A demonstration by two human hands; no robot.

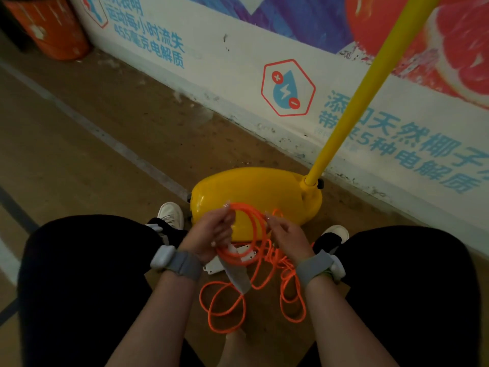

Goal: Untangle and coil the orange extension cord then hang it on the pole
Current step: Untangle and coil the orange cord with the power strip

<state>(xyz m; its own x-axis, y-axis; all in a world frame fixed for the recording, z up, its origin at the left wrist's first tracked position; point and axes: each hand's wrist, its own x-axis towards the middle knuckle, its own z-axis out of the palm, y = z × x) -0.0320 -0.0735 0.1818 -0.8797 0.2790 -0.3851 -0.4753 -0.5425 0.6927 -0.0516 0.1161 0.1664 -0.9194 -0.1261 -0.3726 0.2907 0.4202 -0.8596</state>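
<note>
**A:** Where is the orange cord [232, 258] just now?

**B:** Part of it is gathered into a few loops, held upright in front of the yellow base [254, 186]. The left hand [218, 231] has its fingers wrapped round that bundle. The rest lies loose on the floor [79, 154] between the knees, with a kinked clump just below the right hand [287, 238].

**A:** And the right hand?

**B:** Its fingertips seem to pinch one strand at the edge of the loops, as if feeding it in.

**A:** What could spoil it from here?

**B:** Mostly that clump. If the strand is pulled hard while the kinks are crossed, I'd expect them to tighten into a knot rather than run free. The white socket block [244, 254] lies right under the loops, and a tug could drag it along or snag it in the slack.

**A:** Anything with the bundle itself?

**B:** The loops sit in one hand only. A loosened grip, or new loops of uneven size, could let them spill. The pole [370, 86] has nothing on it, so hanging comes later.
</note>
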